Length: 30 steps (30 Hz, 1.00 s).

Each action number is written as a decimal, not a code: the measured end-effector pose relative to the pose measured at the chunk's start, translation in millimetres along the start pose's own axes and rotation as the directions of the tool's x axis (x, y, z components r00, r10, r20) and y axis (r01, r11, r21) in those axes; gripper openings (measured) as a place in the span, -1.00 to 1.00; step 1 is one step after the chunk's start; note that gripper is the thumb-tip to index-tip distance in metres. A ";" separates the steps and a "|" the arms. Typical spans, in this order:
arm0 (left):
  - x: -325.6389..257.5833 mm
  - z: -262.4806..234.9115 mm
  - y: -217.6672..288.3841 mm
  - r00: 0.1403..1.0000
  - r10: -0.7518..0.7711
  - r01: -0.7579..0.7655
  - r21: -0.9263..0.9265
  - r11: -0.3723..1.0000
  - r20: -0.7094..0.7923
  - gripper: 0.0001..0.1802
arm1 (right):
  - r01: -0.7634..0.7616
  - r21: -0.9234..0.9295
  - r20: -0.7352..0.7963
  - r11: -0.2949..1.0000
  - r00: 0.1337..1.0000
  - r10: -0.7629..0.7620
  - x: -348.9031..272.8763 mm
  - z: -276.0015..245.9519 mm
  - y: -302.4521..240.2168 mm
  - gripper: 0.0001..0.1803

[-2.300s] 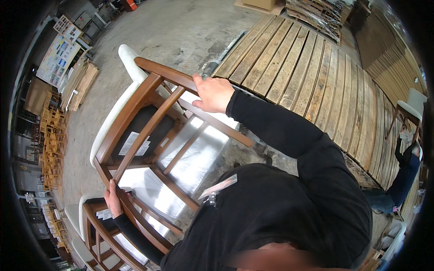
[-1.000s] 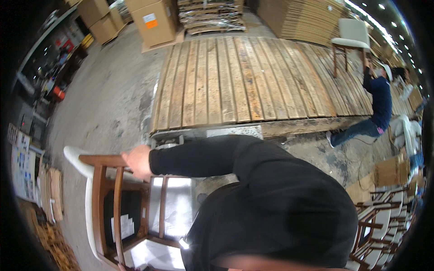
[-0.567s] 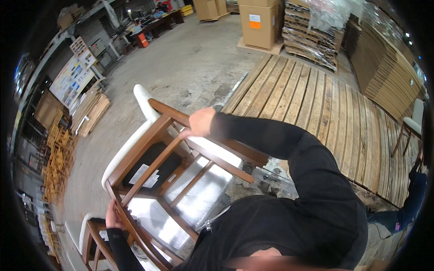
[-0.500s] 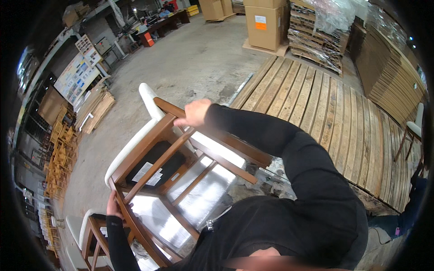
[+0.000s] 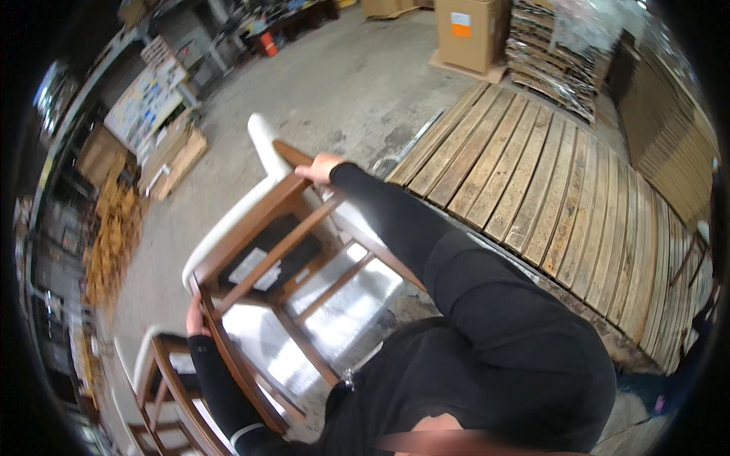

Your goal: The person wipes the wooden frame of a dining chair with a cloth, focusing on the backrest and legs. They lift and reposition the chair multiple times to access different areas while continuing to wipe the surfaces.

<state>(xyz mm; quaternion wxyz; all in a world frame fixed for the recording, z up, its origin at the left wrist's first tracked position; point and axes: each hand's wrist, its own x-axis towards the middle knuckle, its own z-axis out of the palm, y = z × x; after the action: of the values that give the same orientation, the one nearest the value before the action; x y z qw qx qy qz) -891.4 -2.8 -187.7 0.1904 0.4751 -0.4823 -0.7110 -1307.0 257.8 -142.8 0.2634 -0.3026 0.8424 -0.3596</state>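
Note:
A brown wooden chair (image 5: 283, 251) with a white padded seat edge (image 5: 228, 220) is tipped over, its underside and rungs facing me. My right hand (image 5: 319, 169) is stretched out and closed on the far end of a wooden rail at the chair's top. My left hand (image 5: 196, 315) grips the frame at the chair's lower left corner. Both arms wear black sleeves. White sheeting shows through the chair's rungs.
A second brown chair with a white seat (image 5: 163, 380) stands at the lower left. A raised platform of wooden planks (image 5: 547, 175) spreads to the right. A cardboard box (image 5: 470, 34) and stacked pallets (image 5: 555, 53) sit beyond it. Piled wood parts (image 5: 114, 235) line the left side.
My head swung, so the view shifted from the platform back to the chair. Both hands have kept hold of the chair, which is now tilted a little more upright.

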 end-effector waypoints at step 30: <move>-254.1 437.6 44.8 0.881 0.296 -0.346 0.076 0.935 0.370 -0.51 | 0.260 0.692 -0.375 0.673 0.927 0.027 -328.0 -387.0 281.5 -0.47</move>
<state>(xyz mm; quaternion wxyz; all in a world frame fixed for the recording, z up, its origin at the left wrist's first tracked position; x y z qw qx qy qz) -1154.8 382.6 12.6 0.1821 0.2653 -0.6293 -0.7074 -1430.8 817.2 -50.9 0.1819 -0.1563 0.6398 -0.7302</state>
